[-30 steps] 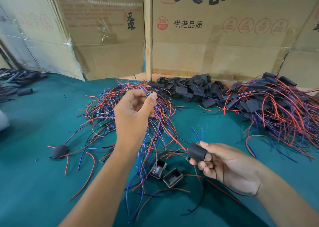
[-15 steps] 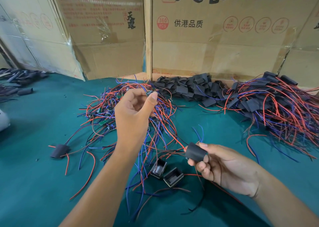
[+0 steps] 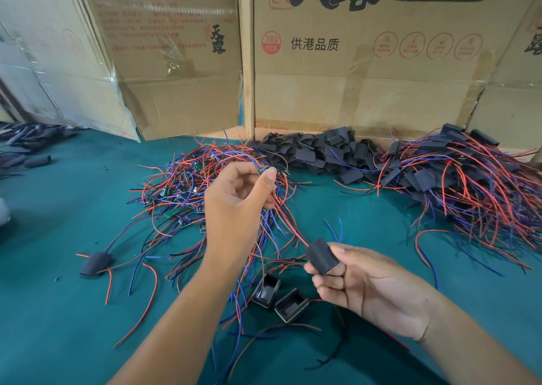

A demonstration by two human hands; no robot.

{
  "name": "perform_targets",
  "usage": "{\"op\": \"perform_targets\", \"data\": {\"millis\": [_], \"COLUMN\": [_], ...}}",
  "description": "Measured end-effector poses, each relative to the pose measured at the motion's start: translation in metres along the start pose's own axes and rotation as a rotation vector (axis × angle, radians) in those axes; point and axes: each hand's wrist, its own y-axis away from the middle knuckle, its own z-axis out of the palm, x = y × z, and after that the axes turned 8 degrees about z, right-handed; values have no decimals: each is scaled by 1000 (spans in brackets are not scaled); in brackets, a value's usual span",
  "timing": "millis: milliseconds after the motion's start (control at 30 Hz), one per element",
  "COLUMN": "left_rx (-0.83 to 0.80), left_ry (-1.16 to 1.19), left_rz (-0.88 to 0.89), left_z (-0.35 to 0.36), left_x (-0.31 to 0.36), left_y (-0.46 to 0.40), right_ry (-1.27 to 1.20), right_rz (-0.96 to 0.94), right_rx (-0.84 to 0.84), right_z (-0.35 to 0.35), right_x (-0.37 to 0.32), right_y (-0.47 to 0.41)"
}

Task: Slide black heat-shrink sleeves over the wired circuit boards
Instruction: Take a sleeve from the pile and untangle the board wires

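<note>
Above the tabletop [image 3: 52, 311], my left hand [image 3: 234, 206] pinches a wired board [image 3: 263, 170] and my right hand [image 3: 366, 282] grips a sleeve [image 3: 321, 255]. Two open black cases [image 3: 278, 295] beneath hold nothing I can see.

green table [image 3: 58, 311] strewn with wired boards [image 3: 187, 197], black sleeves [image 3: 316, 153].

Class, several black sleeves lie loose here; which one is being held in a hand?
The black sleeve pinched in the right hand, near the middle; the others lie on the table.

Cardboard boxes [image 3: 366, 62] stand behind teal table [image 3: 58, 311]
</note>
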Motion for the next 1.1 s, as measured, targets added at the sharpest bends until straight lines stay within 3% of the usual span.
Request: {"op": "perform_targets", "data": {"millis": [200, 367, 667, 800, 1100], "left_rx": [-133, -306, -235, -270, -282], "left_ry": [186, 258, 375, 341, 495], "left_rz": [-213, -408, -651, -667, -814], "left_z": [17, 25, 35, 34, 36], "left_x": [-2, 0, -5, -6, -8], "left_y": [15, 27, 39, 37, 40], "right_ry": [243, 787, 1275, 1347, 1341], "right_rz": [-131, -379, -813, -870, -909], "right_rx": [112, 474, 718, 781, 833], "right_z": [-5, -6, -8, -10, -9], "right_x": [-9, -16, -7, -6, -2], "right_y": [7, 13, 8, 7, 3]}}
